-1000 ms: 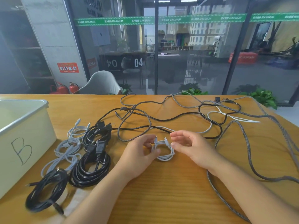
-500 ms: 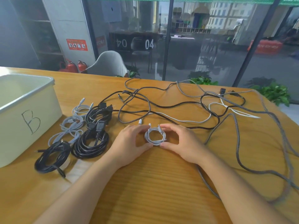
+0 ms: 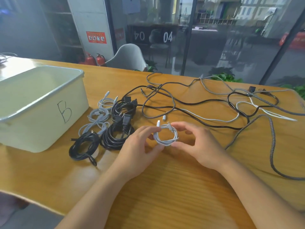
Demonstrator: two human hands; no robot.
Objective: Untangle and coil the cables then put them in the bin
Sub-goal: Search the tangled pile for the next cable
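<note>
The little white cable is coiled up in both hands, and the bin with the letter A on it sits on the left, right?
Nearly. The head view shows the small white cable coiled and held between the left hand and right hand, and the bin does sit on the left. But the letter written on the bin is B, not A.

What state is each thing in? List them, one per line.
bin marked B: open, no cables seen inside
white coiled cable: coiled, held between both hands
left hand: grips the coil's left side
right hand: pinches the coil's right side
black coils: coiled, lying on the table beside the bin
grey-white coils: coiled, beside the bin
remaining cables: uncoiled, tangled
</note>
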